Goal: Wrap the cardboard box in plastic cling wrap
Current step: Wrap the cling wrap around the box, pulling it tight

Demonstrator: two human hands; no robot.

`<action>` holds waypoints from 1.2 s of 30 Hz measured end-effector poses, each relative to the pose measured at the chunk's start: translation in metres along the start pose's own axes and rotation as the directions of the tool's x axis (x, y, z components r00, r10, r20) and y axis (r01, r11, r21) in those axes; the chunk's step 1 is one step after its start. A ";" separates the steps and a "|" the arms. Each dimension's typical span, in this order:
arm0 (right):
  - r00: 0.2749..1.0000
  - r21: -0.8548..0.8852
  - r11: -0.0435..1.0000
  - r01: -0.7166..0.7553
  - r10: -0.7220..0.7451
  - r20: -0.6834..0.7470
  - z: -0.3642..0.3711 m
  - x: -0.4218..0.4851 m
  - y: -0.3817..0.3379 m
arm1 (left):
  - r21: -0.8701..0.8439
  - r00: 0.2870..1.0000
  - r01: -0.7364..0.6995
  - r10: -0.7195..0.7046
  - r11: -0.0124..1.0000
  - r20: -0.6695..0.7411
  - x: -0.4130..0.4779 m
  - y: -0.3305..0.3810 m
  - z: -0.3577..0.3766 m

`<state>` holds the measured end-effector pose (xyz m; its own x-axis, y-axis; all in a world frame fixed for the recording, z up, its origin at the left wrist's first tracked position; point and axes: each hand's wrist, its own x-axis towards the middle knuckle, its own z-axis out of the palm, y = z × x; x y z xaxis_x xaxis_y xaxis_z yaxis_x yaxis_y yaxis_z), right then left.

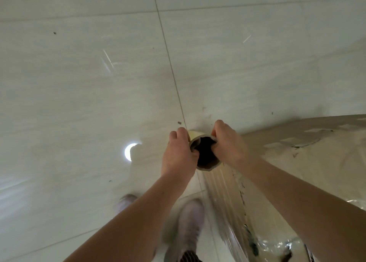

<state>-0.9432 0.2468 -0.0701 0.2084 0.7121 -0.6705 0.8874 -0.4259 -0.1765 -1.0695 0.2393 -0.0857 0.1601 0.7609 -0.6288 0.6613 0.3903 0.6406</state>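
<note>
Your left hand (178, 152) and right hand (227, 144) curl fingers into the wrap roll (210, 167) core; cardboard box (309, 135) at right partly filmed, more passes probably needed

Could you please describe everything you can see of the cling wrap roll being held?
The cling wrap roll is seen end-on: a brown cardboard core with a dark hollow centre and a rough rim, pale wound film showing at its far edge. It is held roughly upright. The left hand and right hand grip its rim from either side, fingers hooked inside. Clear film runs from it to the cardboard box.
</note>
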 end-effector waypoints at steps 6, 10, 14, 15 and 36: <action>0.932 -0.328 0.887 0.325 -0.359 -0.046 -0.013 0.018 -0.002 | 0.161 0.995 -0.094 0.091 0.983 0.030 0.019 0.018 -0.010; 0.877 -0.462 0.798 0.387 -0.473 -0.082 -0.042 0.041 0.014 | -0.042 0.997 -0.073 0.072 0.996 -0.027 0.035 0.046 0.008; 0.934 -0.279 0.929 0.244 -0.303 -0.191 -0.044 0.050 0.035 | -0.055 0.998 -0.052 0.049 0.997 -0.048 0.044 0.060 0.023; 0.963 -0.119 0.981 0.154 -0.175 -0.203 -0.043 0.049 0.038 | -0.047 0.998 -0.044 0.041 0.998 -0.055 0.044 0.060 0.023; 0.864 -0.287 0.850 0.442 -0.490 -0.118 -0.065 0.076 0.076 | 0.212 0.981 -0.187 0.195 0.959 -0.018 0.068 0.094 0.043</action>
<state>-0.8337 0.3046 -0.0877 -0.2056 0.8898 -0.4074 0.9642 0.1129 -0.2399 -0.9650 0.3055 -0.0878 0.2732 0.8314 -0.4839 0.7595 0.1223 0.6389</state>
